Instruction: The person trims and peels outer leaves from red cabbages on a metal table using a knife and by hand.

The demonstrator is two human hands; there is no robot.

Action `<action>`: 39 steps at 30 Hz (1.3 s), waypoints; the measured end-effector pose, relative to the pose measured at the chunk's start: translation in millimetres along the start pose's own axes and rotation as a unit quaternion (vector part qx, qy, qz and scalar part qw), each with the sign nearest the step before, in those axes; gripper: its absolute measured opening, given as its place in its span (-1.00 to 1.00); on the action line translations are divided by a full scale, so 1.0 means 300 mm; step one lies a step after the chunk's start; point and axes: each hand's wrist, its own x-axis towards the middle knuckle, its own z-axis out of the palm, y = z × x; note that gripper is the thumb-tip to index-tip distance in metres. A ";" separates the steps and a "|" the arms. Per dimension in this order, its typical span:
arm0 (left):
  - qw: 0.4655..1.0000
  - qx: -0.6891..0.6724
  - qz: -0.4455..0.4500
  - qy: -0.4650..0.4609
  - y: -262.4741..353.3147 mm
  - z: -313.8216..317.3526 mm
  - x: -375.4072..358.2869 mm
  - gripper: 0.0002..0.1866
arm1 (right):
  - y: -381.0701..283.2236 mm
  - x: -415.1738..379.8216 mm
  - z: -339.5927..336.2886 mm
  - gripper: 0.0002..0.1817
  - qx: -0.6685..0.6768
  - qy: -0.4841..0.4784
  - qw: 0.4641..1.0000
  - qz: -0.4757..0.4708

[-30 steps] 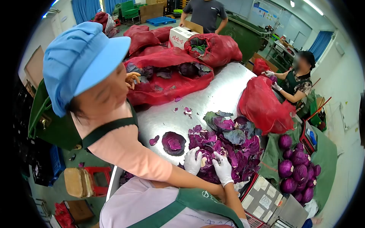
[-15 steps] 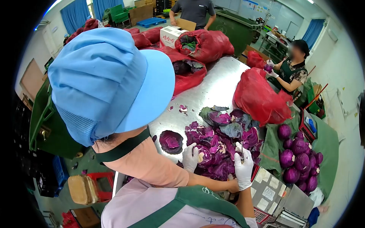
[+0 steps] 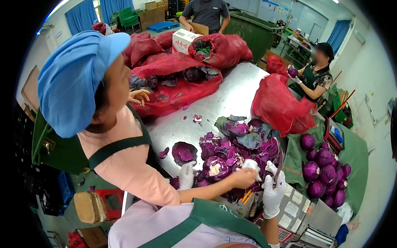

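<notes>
My left hand (image 3: 187, 176), in a white glove, is over the near edge of the metal table, fingers extended, holding nothing that I can see. Just beyond it lies a cupped purple cabbage leaf (image 3: 184, 153). To its right a red cabbage (image 3: 216, 167) sits with its pale cut stem facing up. My right hand (image 3: 273, 197), also gloved, is closed around a knife (image 3: 280, 164), blade pointing up, right of the leaf pile (image 3: 264, 151). Between my hands a co-worker's bare hand (image 3: 243, 177) grips something white (image 3: 251, 166) that I cannot make out.
The co-worker in a blue cap (image 3: 78, 78) leans in from the left, arm crossing before me. Red mesh sacks (image 3: 178, 97) lie at the back. Whole cabbages (image 3: 328, 175) are piled on green cloth at right. Orange-handled tools (image 3: 247, 197) lie near my front. Another person (image 3: 316, 78) holds a cabbage.
The co-worker has turned and leaned left; their hand has moved up, with something white in it. My left hand has moved left off the cabbage. My right hand is lower and farther right.
</notes>
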 end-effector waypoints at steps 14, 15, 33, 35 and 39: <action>0.820 -0.125 -0.538 0.152 0.165 -0.516 -0.613 -0.69 | 0.017 0.029 -0.019 -0.69 0.023 0.011 1.000 -0.017; 0.817 -0.146 -0.535 0.156 0.166 -0.504 -0.562 -0.73 | 0.032 0.031 -0.016 -0.70 0.007 0.011 0.999 -0.029; 0.876 -0.059 -0.437 0.195 -0.012 -0.326 -0.162 -0.84 | 0.109 -0.024 -0.027 -0.72 -0.013 0.023 0.999 0.044; 0.885 -0.021 -0.423 0.193 -0.025 -0.327 -0.162 -0.83 | 0.092 -0.023 -0.017 -0.72 0.001 0.024 0.998 0.063; 0.879 -0.026 -0.434 0.197 -0.035 -0.327 -0.166 -0.83 | 0.099 -0.022 0.000 -0.71 -0.012 0.016 0.999 0.050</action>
